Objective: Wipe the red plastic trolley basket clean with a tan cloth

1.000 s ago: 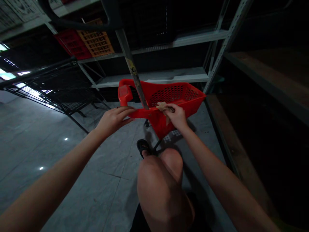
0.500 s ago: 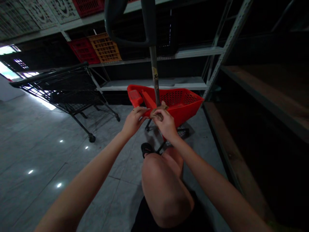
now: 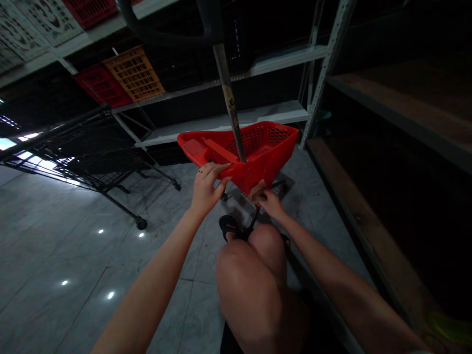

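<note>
A red plastic shopping cart basket (image 3: pixel 241 174) with perforated sides stands right in front of my knees. My left hand (image 3: pixel 208 187) is closed on its near left rim, thumb below and fingers on top. Lower down, my right hand (image 3: pixel 271 204) pinches a crumpled brown cloth (image 3: pixel 257 191) against the outer face of the basket, near its bottom corner. A worn metal pole (image 3: pixel 230 105) rises from the basket to a dark loop-shaped handle (image 3: pixel 173 37). The cloth's far side is hidden against the red plastic.
A dark wire shopping cart (image 3: pixel 99 162) stands on the tiled floor (image 3: pixel 158 275) at left. Behind is a metal shelf (image 3: pixel 276 115) with a yellow crate (image 3: pixel 136 73) and a red crate (image 3: pixel 103 84). Wooden-edged shelving (image 3: pixel 368 231) runs along the right.
My right hand has moved the cloth from the top rim by the pole down to the basket's lower outer side. My left hand stays on the rim. The view has shifted.
</note>
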`<state>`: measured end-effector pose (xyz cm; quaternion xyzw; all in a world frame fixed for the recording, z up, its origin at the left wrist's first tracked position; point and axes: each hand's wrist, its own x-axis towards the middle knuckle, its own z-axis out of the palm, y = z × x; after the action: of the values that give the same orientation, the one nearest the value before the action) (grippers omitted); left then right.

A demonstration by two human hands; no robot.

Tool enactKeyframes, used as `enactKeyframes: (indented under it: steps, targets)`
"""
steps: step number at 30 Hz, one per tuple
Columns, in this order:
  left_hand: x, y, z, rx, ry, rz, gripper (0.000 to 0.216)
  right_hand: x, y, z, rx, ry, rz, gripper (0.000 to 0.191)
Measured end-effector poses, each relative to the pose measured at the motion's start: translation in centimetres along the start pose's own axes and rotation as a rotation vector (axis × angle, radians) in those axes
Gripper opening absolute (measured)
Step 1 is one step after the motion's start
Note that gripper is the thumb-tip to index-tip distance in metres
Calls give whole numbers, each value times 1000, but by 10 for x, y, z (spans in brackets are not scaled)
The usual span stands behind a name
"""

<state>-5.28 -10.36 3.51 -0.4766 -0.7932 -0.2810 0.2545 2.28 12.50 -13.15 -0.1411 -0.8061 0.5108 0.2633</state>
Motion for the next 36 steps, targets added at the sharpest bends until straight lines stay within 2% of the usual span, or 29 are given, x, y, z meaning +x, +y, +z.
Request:
enactKeyframes:
  steps: [3, 6, 8, 11, 14, 16, 19, 23, 26, 28, 30, 32, 36]
  targets:
    - [1, -2, 12, -9, 113, 37, 29, -3, 18, 10, 16, -26, 59, 13]
    - [4, -1, 23, 7, 198, 60, 25, 4, 9, 16, 34, 21, 62, 14]
    - [6, -1, 29, 32, 258, 77, 22, 16, -11, 14, 56, 89, -20, 23]
    - [9, 0, 41, 91, 333, 70, 22, 35, -45, 6, 84, 229, -274, 32]
    - [12, 2, 53, 144, 371, 19, 25, 45, -54, 6, 59, 312, -401, 38]
    - [14, 5, 61, 182, 383, -27, 30, 39, -34, 16, 31, 347, -403, 45]
    - [18, 10, 68, 228, 406, -66, 36, 17, 28, 38, -14, 369, -293, 50]
    - [26, 17, 72, 225, 409, 4, 28, -15, 113, 60, 20, 313, 26, 47]
    - [29, 21, 72, 176, 414, 39, 21, -21, 140, 67, 74, 330, 238, 43]
    - [28, 21, 73, 147, 425, 16, 22, -13, 135, 68, 92, 411, 245, 40]
    - [25, 21, 74, 104, 418, -21, 23, 2, 113, 62, 112, 499, 146, 40]
    - [22, 19, 74, 70, 392, -77, 24, 22, 77, 51, 128, 559, -22, 43]
    - [18, 18, 74, 80, 370, -170, 29, 64, 1, 27, 116, 537, -325, 54]
